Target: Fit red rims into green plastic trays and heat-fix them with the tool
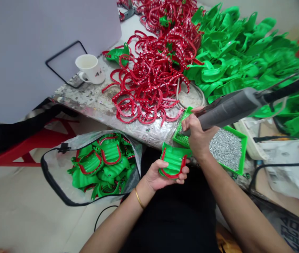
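Note:
In my left hand (158, 176) is a green molded plastic piece (172, 159) with a red strip curving round its edge, ribbed hollow side up. The fingers wrap under it and the thumb presses on its left side. My right hand (199, 137) grips a grey powered screwdriver (227, 108), slanting up to the right; its tip is hidden by my hand. That hand is just above and right of the green piece, over a green basket (243, 149) holding many small silvery screws.
A heap of red strips (154, 73) covers the table's middle, beside a large pile of green plastic parts (244, 52). A white mug (90, 68) stands at the left edge. Below, an open zip bag (136, 175) holds green pieces with red strips. A black cable (284, 164) runs at right.

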{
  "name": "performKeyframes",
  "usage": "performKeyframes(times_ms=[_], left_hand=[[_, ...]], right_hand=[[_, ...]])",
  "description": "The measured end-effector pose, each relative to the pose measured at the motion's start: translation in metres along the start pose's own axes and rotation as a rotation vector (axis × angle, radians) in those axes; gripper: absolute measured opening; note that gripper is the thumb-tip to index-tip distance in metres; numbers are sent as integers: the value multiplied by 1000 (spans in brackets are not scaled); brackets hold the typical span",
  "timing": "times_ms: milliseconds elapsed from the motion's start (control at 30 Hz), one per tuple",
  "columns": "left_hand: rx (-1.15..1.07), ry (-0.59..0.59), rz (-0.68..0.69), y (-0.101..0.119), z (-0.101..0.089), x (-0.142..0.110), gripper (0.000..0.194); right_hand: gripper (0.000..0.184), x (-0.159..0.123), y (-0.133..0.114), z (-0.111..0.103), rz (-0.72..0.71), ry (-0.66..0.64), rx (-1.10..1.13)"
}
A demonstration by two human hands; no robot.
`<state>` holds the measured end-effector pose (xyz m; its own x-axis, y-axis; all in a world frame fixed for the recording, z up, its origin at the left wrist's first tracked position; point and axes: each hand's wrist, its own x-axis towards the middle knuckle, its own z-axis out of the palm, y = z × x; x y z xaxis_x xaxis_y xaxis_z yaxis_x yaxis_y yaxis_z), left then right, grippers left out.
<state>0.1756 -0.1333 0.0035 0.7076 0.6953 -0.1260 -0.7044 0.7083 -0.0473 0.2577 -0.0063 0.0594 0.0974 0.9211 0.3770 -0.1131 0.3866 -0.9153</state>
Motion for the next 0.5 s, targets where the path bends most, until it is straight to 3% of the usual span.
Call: performKeyframes(times_ms=[167,300,500], left_hand=[[-25,-10,-1,1,2,-2,69],[-52,2,7,-2,3,-1,67],[-86,-20,6,-8,7,6,55]], right_hand=[[11,5,-11,2,-4,25,-13],[13,9,-34,5,2,34,27],[13,-8,-66,12,83,-75,108]])
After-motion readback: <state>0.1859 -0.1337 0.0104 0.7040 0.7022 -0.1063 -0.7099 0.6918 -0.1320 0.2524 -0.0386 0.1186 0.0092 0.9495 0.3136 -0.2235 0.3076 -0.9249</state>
